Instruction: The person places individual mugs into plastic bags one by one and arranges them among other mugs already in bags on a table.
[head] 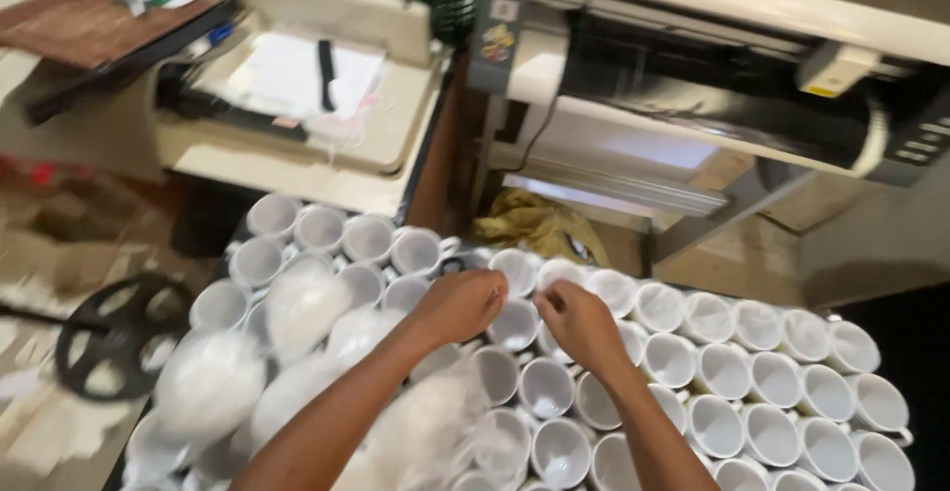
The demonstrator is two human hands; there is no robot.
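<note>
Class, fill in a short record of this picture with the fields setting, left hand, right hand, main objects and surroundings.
setting: seen from above, a packed bed of white mugs, open ends up
left hand: left hand curled, fingertips down among the mugs; any grip is hidden
right hand: right hand curled close beside it, likewise on the mugs
main objects: clear plastic wrapping lies over mugs at the left
surroundings: large roller machine behind; beige machine with papers; black reel on the floor

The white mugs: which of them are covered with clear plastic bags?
The mugs at the left, beside the left hand; those right of the right hand stand bare and open.
</note>
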